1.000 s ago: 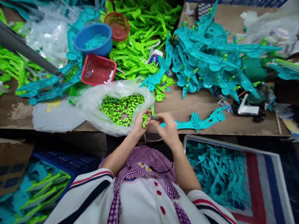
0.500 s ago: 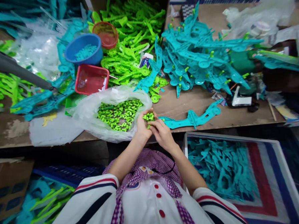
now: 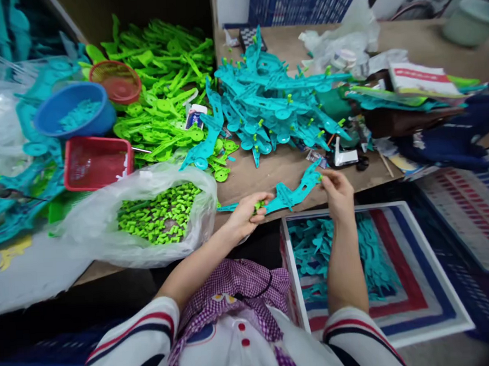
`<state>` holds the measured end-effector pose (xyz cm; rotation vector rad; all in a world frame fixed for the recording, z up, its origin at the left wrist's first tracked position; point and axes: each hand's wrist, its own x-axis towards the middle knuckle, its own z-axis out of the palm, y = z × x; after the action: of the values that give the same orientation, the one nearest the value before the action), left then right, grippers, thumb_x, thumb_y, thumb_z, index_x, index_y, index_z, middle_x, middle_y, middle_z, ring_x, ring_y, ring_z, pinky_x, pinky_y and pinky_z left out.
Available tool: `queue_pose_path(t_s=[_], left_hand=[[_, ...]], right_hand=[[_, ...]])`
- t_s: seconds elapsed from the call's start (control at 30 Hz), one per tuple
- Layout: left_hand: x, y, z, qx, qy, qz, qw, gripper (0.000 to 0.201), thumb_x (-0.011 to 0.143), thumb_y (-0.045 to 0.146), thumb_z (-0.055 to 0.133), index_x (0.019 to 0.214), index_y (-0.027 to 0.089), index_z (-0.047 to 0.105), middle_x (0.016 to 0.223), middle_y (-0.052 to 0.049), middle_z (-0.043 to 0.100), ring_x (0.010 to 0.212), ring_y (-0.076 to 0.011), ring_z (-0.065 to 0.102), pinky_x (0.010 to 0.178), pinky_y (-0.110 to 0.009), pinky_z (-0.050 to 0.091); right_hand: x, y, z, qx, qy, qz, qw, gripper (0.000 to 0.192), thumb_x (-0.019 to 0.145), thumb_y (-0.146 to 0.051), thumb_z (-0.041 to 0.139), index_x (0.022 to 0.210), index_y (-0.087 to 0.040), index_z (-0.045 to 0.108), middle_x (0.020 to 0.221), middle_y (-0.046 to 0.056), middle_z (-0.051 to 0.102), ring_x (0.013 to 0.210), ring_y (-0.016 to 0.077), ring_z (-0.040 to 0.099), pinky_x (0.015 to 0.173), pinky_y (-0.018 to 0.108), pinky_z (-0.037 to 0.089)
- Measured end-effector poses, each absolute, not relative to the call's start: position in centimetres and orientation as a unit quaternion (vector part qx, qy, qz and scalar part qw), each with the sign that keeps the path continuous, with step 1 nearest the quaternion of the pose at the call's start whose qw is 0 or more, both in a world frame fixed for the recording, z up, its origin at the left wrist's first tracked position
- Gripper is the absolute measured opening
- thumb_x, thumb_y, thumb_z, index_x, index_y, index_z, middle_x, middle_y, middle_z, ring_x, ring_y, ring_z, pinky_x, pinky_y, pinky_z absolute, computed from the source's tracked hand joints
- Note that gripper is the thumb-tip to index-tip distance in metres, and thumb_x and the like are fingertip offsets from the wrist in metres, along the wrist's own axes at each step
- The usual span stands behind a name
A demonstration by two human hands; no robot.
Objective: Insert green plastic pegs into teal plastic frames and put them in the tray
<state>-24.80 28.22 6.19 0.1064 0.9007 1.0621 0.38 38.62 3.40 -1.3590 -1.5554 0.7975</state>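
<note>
Teal plastic part [image 3: 288, 193] lies at the worktop's [image 3: 264, 174] front edge, long axis running L-R, far end tilted up toward the teal pile [image 3: 265, 102]. R hand [image 3: 338, 191] pinches its right tip, fingers closed on it. L hand [image 3: 246, 214] grips the left end w/ green pegs [image 3: 259, 205] in the palm, just right of the peg bag [image 3: 156, 215]

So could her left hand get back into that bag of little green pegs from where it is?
Probably yes. The left hand rests on the teal piece right beside the bag of green pegs, whose open mouth faces up with nothing between.
</note>
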Motion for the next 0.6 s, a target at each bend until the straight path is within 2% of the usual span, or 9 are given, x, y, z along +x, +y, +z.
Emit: queue_pose_path(t_s=[0.07,0.17,0.27,0.43,0.6], left_hand=[[-22.9,29.4,4.6,0.182,0.462,0.483,0.721,0.013,0.081,0.025,0.066,0.081,0.013,0.069,0.067,0.001,0.051,0.046,-0.0035,0.037,0.037,-0.015,0.020],[-21.5,30.9,1.9,0.403,0.559,0.501,0.523,0.010,0.083,0.022,0.064,0.080,0.017,0.072,0.077,-0.003,0.059,0.068,-0.0116,0.054,0.058,-0.020,0.041],[-21.3,31.3,-0.4,0.581,0.587,0.426,0.369,0.013,0.087,0.019,0.060,0.090,0.020,0.073,0.092,-0.006,0.061,0.087,-0.0170,0.061,0.078,-0.025,0.045],[-20.7,31.0,-0.8,0.704,0.620,0.209,0.277,0.022,0.094,0.025,0.049,0.103,0.018,0.068,0.109,-0.012,0.058,0.093,-0.0217,0.063,0.075,-0.029,0.047],[-20.0,30.6,0.3,0.752,0.625,0.082,0.195,0.032,0.100,0.025,0.035,0.114,0.018,0.062,0.113,-0.013,0.057,0.103,-0.0230,0.059,0.071,-0.029,0.050]], right_hand=[[2.6,41.9,2.0,-0.573,-0.680,0.228,0.397,0.030,0.082,-0.046,0.059,0.093,-0.018,0.065,0.086,0.008,0.067,0.077,0.0206,0.061,0.073,0.037,0.051],[3.7,45.3,0.6,-0.557,-0.757,0.155,0.303,0.026,0.087,-0.036,0.049,0.089,-0.018,0.067,0.092,0.012,0.067,0.087,0.0245,0.062,0.080,0.040,0.050],[3.7,46.5,0.1,-0.523,-0.800,0.132,0.262,0.025,0.087,-0.027,0.046,0.091,-0.018,0.069,0.096,0.013,0.067,0.088,0.0246,0.063,0.080,0.039,0.050],[3.7,46.7,-0.5,-0.525,-0.795,0.122,0.278,0.026,0.089,-0.025,0.045,0.099,-0.017,0.068,0.098,0.012,0.067,0.086,0.0229,0.063,0.079,0.036,0.050],[3.4,47.1,-0.7,-0.524,-0.805,0.115,0.255,0.026,0.089,-0.026,0.046,0.101,-0.020,0.068,0.104,0.010,0.068,0.094,0.0247,0.064,0.082,0.036,0.050]])
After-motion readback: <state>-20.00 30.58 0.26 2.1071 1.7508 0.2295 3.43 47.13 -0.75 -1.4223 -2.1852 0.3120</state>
